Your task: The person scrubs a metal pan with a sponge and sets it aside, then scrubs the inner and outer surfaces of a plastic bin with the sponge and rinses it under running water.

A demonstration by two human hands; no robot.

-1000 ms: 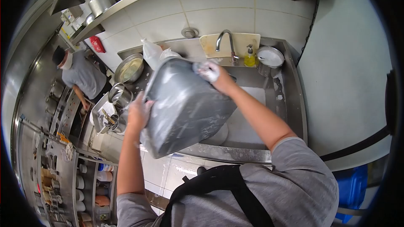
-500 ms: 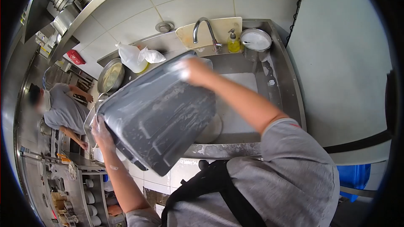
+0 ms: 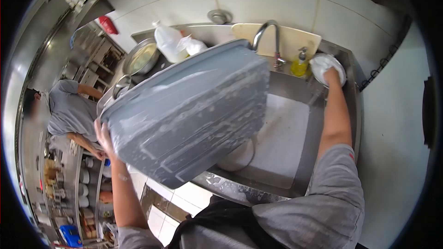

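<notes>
My left hand [image 3: 105, 139] grips the lower left rim of a large grey plastic tub [image 3: 194, 110], which is tilted on its side over the sink. Streaks of white suds cover its underside and walls. My right hand [image 3: 331, 76] is down in a round metal pot [image 3: 343, 68] of white suds at the sink's back right corner; its fingers are hidden there. Beside that pot stands a pump bottle of yellow soap [image 3: 300, 64].
Behind the tub are a curved tap [image 3: 277, 41], a cream board [image 3: 295, 41], a white jug [image 3: 168, 41] and a metal bowl [image 3: 142, 57]. Cloudy water lies in the steel sink [image 3: 318, 120]. Another person [image 3: 69, 110] stands at the left by shelves [image 3: 87, 193].
My right hand has left the tub's surface and moved right into the pot of suds. The tub stays in my left hand, and the view has shifted.
</notes>
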